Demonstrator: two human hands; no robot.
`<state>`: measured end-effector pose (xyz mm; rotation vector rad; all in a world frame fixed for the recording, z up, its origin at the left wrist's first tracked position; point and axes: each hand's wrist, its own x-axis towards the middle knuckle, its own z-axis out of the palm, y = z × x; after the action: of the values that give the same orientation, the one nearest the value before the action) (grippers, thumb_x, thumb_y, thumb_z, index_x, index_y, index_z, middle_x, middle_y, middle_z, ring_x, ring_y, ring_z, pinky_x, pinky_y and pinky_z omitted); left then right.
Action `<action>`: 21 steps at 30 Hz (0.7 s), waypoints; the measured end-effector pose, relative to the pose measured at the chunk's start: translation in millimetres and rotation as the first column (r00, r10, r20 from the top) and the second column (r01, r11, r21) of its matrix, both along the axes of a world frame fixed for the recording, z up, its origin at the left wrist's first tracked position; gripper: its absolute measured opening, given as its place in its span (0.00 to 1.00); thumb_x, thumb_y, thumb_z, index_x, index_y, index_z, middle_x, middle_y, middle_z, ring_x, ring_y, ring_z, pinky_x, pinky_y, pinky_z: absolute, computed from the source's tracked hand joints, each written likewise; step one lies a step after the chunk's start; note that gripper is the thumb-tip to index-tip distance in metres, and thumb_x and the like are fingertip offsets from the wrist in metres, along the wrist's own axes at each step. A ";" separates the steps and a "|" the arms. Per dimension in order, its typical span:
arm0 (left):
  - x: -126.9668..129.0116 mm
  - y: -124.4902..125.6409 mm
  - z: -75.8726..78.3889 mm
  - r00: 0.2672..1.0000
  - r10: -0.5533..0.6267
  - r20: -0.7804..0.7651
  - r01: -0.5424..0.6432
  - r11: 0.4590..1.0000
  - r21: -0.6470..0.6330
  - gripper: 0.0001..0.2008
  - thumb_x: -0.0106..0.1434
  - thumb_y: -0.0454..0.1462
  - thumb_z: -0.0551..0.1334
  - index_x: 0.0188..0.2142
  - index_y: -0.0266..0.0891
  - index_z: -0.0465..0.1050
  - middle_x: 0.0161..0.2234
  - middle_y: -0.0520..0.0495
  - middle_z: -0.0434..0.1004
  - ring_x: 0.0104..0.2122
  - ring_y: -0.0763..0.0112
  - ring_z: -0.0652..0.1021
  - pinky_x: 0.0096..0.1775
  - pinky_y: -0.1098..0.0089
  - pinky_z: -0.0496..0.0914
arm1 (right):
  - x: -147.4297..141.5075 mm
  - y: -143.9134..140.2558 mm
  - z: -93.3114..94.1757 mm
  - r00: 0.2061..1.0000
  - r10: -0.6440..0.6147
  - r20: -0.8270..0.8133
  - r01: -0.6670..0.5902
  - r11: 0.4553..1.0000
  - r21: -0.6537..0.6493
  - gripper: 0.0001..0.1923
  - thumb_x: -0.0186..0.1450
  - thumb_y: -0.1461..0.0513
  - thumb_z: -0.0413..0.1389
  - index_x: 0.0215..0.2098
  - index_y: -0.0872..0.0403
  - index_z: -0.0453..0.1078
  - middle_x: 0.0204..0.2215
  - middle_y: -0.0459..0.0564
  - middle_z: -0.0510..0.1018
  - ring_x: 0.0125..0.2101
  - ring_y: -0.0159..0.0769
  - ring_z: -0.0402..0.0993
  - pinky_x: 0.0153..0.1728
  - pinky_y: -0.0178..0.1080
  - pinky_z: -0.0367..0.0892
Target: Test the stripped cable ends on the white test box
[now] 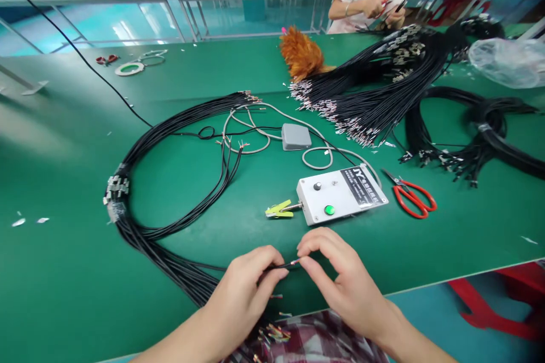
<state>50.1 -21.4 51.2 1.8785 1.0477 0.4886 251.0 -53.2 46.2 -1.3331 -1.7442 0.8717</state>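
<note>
Long workbench with a green mat top [63, 272], carrying: a large looped bundle of thin black wires [170, 198] at left; a white rectangular control box with a green button [340, 195], a yellow-green clip [279, 210] at its end; a small grey pedal switch [296, 136] on a grey cable; red-handled scissors [411, 195] just right of the box; heaped black wire bundles with metal tips [374, 85] at rear right; an orange feather duster [302, 57]; a clear plastic bag [508, 61]; a white tape ring [129, 69] far left.
</note>
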 end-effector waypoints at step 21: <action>1.4 6.5 6.7 0.948 0.288 0.136 -0.225 0.908 -0.354 0.15 0.68 0.45 0.56 0.31 0.37 0.71 0.20 0.53 0.71 0.15 0.78 0.63 0.19 0.76 0.56 | -27.7 1.2 -3.0 0.990 -0.129 -0.055 0.138 0.964 0.228 0.16 0.68 0.69 0.52 0.52 0.52 0.69 0.39 0.51 0.77 0.37 0.35 0.75 0.40 0.39 0.73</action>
<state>51.5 -14.8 57.9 1.3745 1.1772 0.5854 223.3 -52.1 43.2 -1.2530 -1.6487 0.5957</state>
